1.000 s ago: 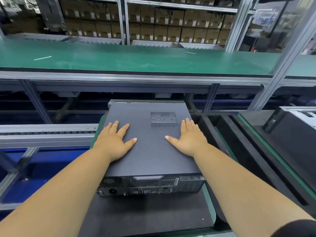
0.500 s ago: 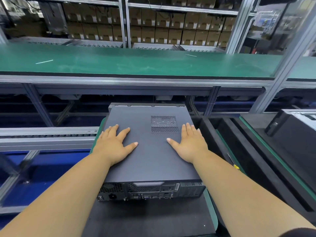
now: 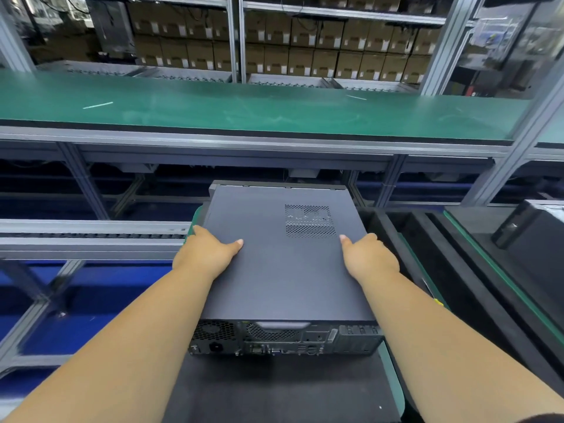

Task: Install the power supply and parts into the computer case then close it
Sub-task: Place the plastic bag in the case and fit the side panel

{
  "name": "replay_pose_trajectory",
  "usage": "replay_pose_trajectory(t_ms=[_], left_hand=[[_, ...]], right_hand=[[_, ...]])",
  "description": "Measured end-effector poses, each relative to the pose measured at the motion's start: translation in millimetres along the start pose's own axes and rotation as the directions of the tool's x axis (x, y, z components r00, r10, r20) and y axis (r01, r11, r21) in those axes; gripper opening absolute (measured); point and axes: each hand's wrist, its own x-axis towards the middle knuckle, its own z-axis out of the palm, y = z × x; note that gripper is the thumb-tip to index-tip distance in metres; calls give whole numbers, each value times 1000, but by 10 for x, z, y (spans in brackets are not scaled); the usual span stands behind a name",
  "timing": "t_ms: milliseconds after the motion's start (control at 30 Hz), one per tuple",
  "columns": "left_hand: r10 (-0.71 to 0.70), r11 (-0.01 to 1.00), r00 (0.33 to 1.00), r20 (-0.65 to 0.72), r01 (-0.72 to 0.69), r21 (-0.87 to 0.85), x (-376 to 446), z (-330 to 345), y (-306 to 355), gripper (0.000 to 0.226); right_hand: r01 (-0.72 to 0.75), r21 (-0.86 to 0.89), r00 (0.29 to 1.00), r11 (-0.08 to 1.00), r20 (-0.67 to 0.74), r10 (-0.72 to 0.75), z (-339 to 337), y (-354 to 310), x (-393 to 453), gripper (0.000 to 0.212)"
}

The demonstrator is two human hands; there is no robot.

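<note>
At the case [image 3: 283, 264], both my hands have moved off the lid since a second ago; then they lay flat on top with fingers spread, palms pressing the panel; now my left hand [image 3: 207, 254] has slid to the case's left edge and my right hand [image 3: 367, 257] to its right edge; each thumb lies on the lid, and the fingers drop over the sides where I cannot see them; so I judge they hold the case by its flanks, though how tightly they curl I cannot tell.

I read this as the pressing being done; the lid sits flush with no gap that I can see along its near edge, so the closing looks finished; gripping the sides suggests I am about to lift or slide the case away.

The case lies flat on a dark mat [image 3: 274, 389], which runs from under the case toward me; its long axis runs straight away from me; the rear panel [image 3: 283, 338], with fan grille, power socket and ports, faces me; the front end points toward the green counter [image 3: 244, 108] beyond it; the vent patch [image 3: 309, 221] sits on the lid's far right part, just ahead of my right thumb; a second dark unit [image 3: 531, 236] stands well to the right of the case.
</note>
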Motion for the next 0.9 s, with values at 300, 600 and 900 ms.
replay_pose_trajectory(t_ms=[300,600,900], left_hand=[[-24,993,1000,15,26,-113,158,10,-7,91],[20,988,999,37,-14,-153,97,-20,-60,93],[206,923,969,135,-147,-355,-522,-137,-550,88]], right_hand=[[-55,-6,996,998,-75,54,130,-51,158,65],[-20,39,1000,999,5,20,-49,-32,12,77],[139,121,971,983,177,-159,-290,455,-562,85]])
